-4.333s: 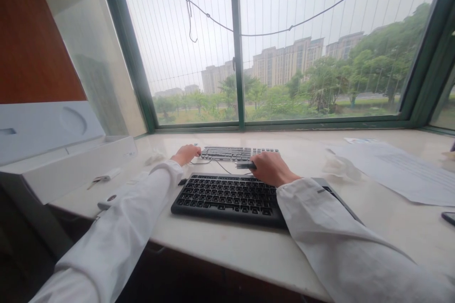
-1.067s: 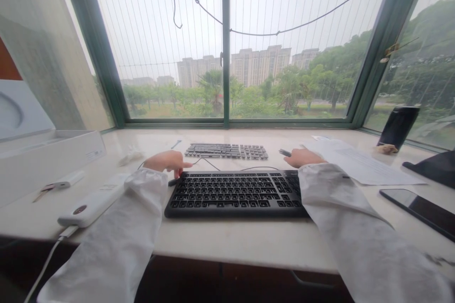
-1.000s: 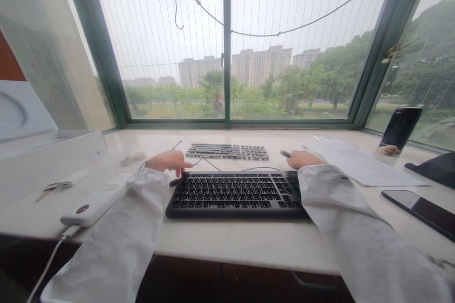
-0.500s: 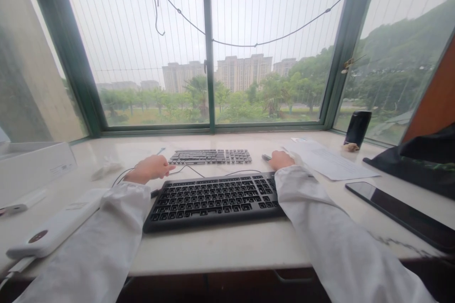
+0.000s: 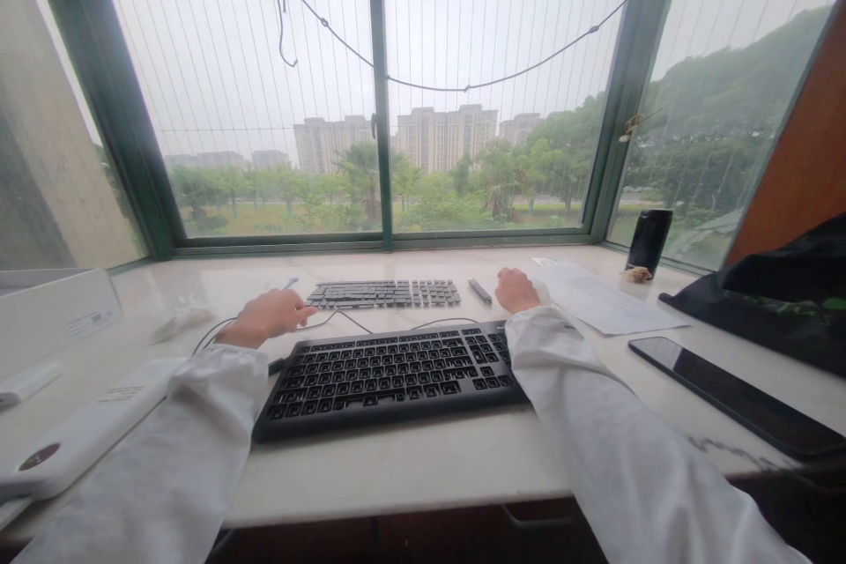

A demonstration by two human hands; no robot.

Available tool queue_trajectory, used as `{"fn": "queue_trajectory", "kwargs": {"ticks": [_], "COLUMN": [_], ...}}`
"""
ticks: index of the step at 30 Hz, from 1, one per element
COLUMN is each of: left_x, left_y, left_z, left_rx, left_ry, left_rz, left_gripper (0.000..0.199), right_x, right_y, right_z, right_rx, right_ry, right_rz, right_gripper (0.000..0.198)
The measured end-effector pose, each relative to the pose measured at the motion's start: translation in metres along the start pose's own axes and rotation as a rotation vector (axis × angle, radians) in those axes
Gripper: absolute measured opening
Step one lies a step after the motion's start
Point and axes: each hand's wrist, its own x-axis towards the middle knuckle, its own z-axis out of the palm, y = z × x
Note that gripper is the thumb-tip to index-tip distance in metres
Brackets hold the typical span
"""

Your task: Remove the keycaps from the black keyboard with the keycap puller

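A black keyboard (image 5: pixel 389 376) with its keycaps off lies before me, showing bare key sockets. Behind it, loose dark keycaps (image 5: pixel 376 293) are laid out in rows. My left hand (image 5: pixel 270 315) rests by the left end of those rows, a finger stretched towards them; nothing shows in its grasp. My right hand (image 5: pixel 516 291) is on the table behind the keyboard's right end, its fingers curled in. Just left of it lies a small dark tool (image 5: pixel 479 291), apart from the hand; its exact kind is unclear. A thin black cable (image 5: pixel 353 317) runs between keyboard and keycaps.
On the right are printed paper sheets (image 5: pixel 608 304), a phone (image 5: pixel 733 392), a black can (image 5: pixel 649 240) and a dark bag (image 5: pixel 767 304). On the left stand a white box (image 5: pixel 59 308) and a white power bank (image 5: pixel 92 423). A window borders the back.
The small dark tool, formerly at my right hand's fingers, now lies apart from them; that hand has shifted slightly right of it. The view has turned slightly; my left hand stays by the keycaps.
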Motion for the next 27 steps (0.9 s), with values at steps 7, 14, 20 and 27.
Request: {"fn": "queue_trajectory", "kwargs": {"ticks": [7,14,20,27], "left_x": [-0.004,-0.002,0.000,0.002], "left_y": [0.004,0.001,-0.001,-0.003], "left_z": [-0.001,0.003,0.007,0.010], "left_rx": [0.004,-0.004,-0.022,-0.061], "left_ry": [0.025,0.053,0.091,0.151], "left_rz": [-0.035,-0.048,-0.066,-0.026], "left_gripper": [0.049,0.045,0.047,0.046], "right_x": [0.000,0.008,0.010,0.001], "right_y": [0.023,0.026,0.030,0.020], "right_z": [-0.002,0.008,0.014,-0.011], "right_rx": [-0.142,-0.125,-0.101,0.050], "right_ry": [0.283,0.025,0.000,0.271], "right_rz": [0.204,0.252,0.272,0.159], "right_gripper": [0.038,0.033,0.029,0.026]}}
